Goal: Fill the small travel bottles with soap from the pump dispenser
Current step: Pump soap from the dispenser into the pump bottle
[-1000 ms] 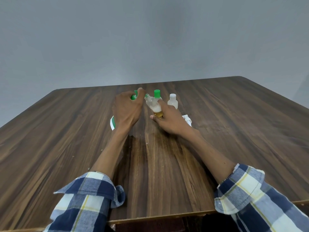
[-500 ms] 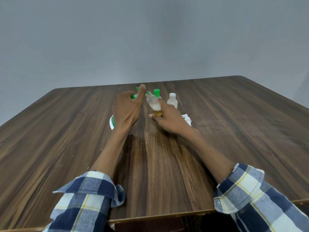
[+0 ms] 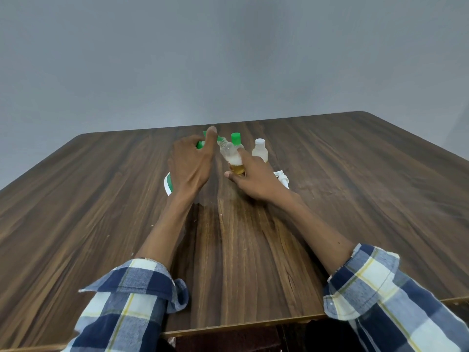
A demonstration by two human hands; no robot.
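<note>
Head view: right hand (image 3: 256, 177) clamped low on the open bottle (image 3: 231, 156), tilted toward 11 o'clock, mid-tabletop (image 3: 101, 199). Left hand (image 3: 190, 163) covers the dispenser (image 3: 168, 183); its grip I cannot tell. Bottle likely light, slick; hold low.

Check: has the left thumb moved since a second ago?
Yes. The left hand has raised its thumb: its tip now sits above the green-capped bottle top, where earlier it sat level with it.

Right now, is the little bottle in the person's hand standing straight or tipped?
Tipped. The small bottle in the right hand leans left, its open neck toward the green pump dispenser under the left hand.
</note>
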